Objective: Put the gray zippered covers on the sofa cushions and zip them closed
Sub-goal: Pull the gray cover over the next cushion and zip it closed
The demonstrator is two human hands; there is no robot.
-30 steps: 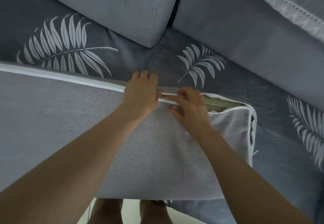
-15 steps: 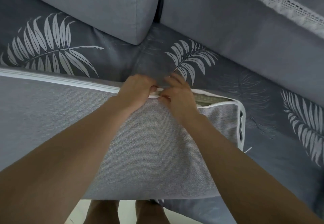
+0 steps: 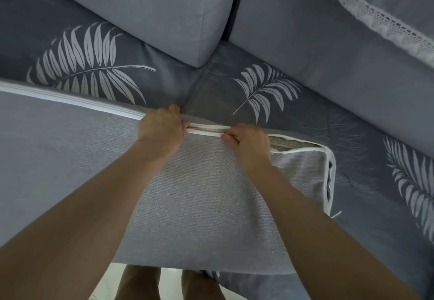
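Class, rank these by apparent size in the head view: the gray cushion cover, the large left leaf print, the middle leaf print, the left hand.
1. gray cushion cover
2. large left leaf print
3. middle leaf print and left hand: these look alike. The hand is nearer the camera, so they stay unranked.

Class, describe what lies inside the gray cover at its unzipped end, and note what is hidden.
A beige woven cushion insert shows at the open edge beside the right hand. The gray cover conceals its remainder.
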